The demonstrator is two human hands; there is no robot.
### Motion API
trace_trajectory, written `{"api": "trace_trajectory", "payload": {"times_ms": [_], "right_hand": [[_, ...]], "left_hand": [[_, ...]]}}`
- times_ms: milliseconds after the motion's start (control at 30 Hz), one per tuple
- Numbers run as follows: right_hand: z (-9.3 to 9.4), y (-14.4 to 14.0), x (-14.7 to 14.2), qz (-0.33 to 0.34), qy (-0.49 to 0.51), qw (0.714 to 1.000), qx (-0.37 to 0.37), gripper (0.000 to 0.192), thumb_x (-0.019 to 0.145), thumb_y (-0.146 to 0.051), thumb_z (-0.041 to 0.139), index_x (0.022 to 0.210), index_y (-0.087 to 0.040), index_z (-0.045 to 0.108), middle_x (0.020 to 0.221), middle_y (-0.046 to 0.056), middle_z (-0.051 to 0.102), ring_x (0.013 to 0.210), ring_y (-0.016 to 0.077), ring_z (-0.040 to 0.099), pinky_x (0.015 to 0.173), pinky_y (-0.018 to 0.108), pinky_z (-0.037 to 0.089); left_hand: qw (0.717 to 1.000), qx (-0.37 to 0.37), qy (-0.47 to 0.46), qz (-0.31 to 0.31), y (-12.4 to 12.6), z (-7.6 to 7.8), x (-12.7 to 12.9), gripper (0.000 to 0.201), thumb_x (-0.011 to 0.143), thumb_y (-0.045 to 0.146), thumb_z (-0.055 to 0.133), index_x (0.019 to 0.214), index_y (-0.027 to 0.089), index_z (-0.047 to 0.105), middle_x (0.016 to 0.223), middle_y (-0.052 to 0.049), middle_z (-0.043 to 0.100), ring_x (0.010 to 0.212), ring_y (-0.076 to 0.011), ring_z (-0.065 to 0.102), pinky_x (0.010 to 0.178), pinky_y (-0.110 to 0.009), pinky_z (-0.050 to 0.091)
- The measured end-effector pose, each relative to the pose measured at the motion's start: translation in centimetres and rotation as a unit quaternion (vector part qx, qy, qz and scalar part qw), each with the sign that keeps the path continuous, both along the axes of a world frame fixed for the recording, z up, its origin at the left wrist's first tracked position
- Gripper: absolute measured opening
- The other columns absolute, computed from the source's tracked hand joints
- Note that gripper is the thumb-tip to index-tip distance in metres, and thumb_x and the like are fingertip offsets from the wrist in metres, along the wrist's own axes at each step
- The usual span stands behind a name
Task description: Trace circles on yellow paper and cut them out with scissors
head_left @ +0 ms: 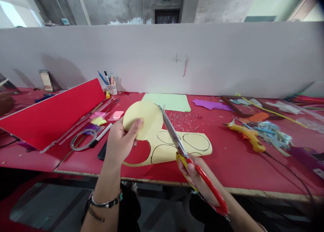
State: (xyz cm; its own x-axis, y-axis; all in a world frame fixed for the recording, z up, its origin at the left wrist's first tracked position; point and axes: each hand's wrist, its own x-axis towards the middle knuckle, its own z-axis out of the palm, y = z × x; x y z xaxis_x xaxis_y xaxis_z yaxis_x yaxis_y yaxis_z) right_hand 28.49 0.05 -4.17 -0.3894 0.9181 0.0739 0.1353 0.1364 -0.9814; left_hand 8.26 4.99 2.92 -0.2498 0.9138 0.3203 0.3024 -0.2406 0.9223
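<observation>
Between the thumb and fingers of my left hand (pixel 121 141) is a round yellow paper disc (pixel 149 115), held up over the table. My right hand (pixel 199 178) grips scissors (pixel 177 139) with red and yellow handles. Their blades look closed, and the tip reaches the disc's right edge. Below lies a yellow paper sheet (pixel 167 154) with several ovals drawn in black. A round hole at its left shows the red table. Whether the disc still joins the sheet I cannot tell.
A yellow glue gun (pixel 246 136) with its cord lies right, beside shredded strips (pixel 272 134). Pale green paper (pixel 168 102) and a purple piece (pixel 211 105) are behind. Left are a red board (pixel 60 114), a tape roll (pixel 83 140), a marker (pixel 101 135) and a pen cup (pixel 111 88).
</observation>
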Motion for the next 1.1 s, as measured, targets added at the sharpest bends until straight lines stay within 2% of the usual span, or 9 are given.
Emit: {"api": "trace_trajectory", "payload": {"times_ms": [133, 267, 433, 533, 733, 833, 933, 1000, 1100], "right_hand": [[-0.2, 0.0, 0.0, -0.006, 0.001, 1.0, -0.002, 0.05, 0.082, -0.068, 0.033, 0.073, -0.019, 0.037, 0.06, -0.006, 0.029, 0.044, 0.0058, 0.024, 0.039, 0.021, 0.019], [-0.4, 0.1, -0.2, -0.016, 0.006, 1.0, -0.009, 0.05, 0.082, -0.068, 0.033, 0.071, -0.019, 0.036, 0.059, -0.006, 0.028, 0.042, 0.0053, 0.024, 0.038, 0.021, 0.018], [-0.3, 0.3, -0.4, -0.038, 0.001, 0.999, -0.003, 0.049, 0.083, -0.067, 0.033, 0.07, -0.019, 0.035, 0.059, -0.005, 0.031, 0.04, 0.0046, 0.023, 0.036, 0.021, 0.017], [-0.2, 0.3, -0.4, -0.046, -0.014, 0.999, -0.006, 0.049, 0.083, -0.066, 0.031, 0.069, -0.019, 0.035, 0.058, -0.005, 0.033, 0.04, 0.0048, 0.023, 0.035, 0.021, 0.018], [0.2, 0.2, -0.1, -0.027, -0.016, 1.0, 0.003, 0.042, 0.087, -0.058, 0.034, 0.074, -0.019, 0.039, 0.058, -0.005, 0.032, 0.043, 0.0072, 0.026, 0.037, 0.021, 0.023], [0.1, -0.1, 0.4, -0.01, -0.023, 0.999, 0.04, 0.038, 0.084, -0.057, 0.04, 0.077, -0.02, 0.044, 0.061, -0.003, 0.038, 0.05, 0.0109, 0.036, 0.043, 0.023, 0.033], [-0.4, -0.6, 0.9, -0.022, -0.031, 0.997, 0.061, 0.039, 0.08, -0.056, 0.047, 0.093, -0.019, 0.051, 0.08, 0.005, 0.051, 0.069, 0.0191, 0.05, 0.058, 0.031, 0.046], [-0.8, -0.7, 1.0, -0.039, -0.038, 0.997, 0.063, 0.047, 0.079, -0.056, 0.049, 0.108, -0.019, 0.049, 0.094, 0.01, 0.053, 0.083, 0.0238, 0.053, 0.069, 0.036, 0.049], [-1.1, -0.6, 1.0, -0.042, -0.044, 0.995, 0.076, 0.051, 0.079, -0.058, 0.048, 0.109, -0.017, 0.049, 0.092, 0.01, 0.053, 0.081, 0.0237, 0.053, 0.068, 0.037, 0.049]], "left_hand": [[1.0, 0.006, -0.011, -0.009, 0.3, -0.4, -0.1, 0.028, 0.075, 0.042, 0.057, 0.061, 0.018, 0.053, 0.041, 0.007, 0.044, 0.032, -0.0048, 0.04, 0.032, -0.015, 0.034], [0.999, 0.007, -0.023, -0.033, 0.7, -1.0, -0.3, 0.026, 0.074, 0.044, 0.058, 0.073, 0.018, 0.062, 0.054, 0.003, 0.059, 0.037, -0.0079, 0.048, 0.037, -0.018, 0.042], [0.997, -0.006, -0.031, -0.075, 1.1, -1.3, -0.2, 0.033, 0.071, 0.041, 0.063, 0.094, 0.016, 0.063, 0.081, -0.004, 0.07, 0.066, -0.0163, 0.064, 0.056, -0.022, 0.052], [0.996, -0.018, -0.039, -0.074, 1.1, -1.4, -0.2, 0.038, 0.071, 0.042, 0.063, 0.096, 0.014, 0.062, 0.083, -0.005, 0.07, 0.073, -0.0191, 0.066, 0.057, -0.023, 0.053], [0.993, -0.05, -0.005, -0.104, 0.9, -1.0, -0.4, 0.029, 0.071, 0.037, 0.064, 0.089, 0.015, 0.063, 0.076, -0.002, 0.07, 0.066, -0.0164, 0.065, 0.054, -0.022, 0.052], [0.991, -0.068, 0.012, -0.112, 0.9, -1.0, -0.7, 0.025, 0.068, 0.036, 0.067, 0.081, 0.015, 0.063, 0.068, 0.0, 0.067, 0.058, -0.0133, 0.062, 0.049, -0.019, 0.049], [0.991, -0.086, 0.019, -0.104, 1.0, -1.0, -1.1, 0.025, 0.068, 0.039, 0.066, 0.067, 0.015, 0.06, 0.055, 0.002, 0.061, 0.044, -0.0103, 0.055, 0.04, -0.018, 0.043], [0.99, -0.099, 0.019, -0.099, 0.9, -0.8, -1.2, 0.027, 0.069, 0.04, 0.064, 0.061, 0.015, 0.057, 0.046, 0.003, 0.055, 0.035, -0.0083, 0.048, 0.034, -0.017, 0.038], [0.989, -0.107, 0.014, -0.099, 0.6, -0.2, -1.1, 0.027, 0.068, 0.039, 0.064, 0.058, 0.016, 0.055, 0.041, 0.005, 0.049, 0.029, -0.0064, 0.04, 0.029, -0.017, 0.032]]}}
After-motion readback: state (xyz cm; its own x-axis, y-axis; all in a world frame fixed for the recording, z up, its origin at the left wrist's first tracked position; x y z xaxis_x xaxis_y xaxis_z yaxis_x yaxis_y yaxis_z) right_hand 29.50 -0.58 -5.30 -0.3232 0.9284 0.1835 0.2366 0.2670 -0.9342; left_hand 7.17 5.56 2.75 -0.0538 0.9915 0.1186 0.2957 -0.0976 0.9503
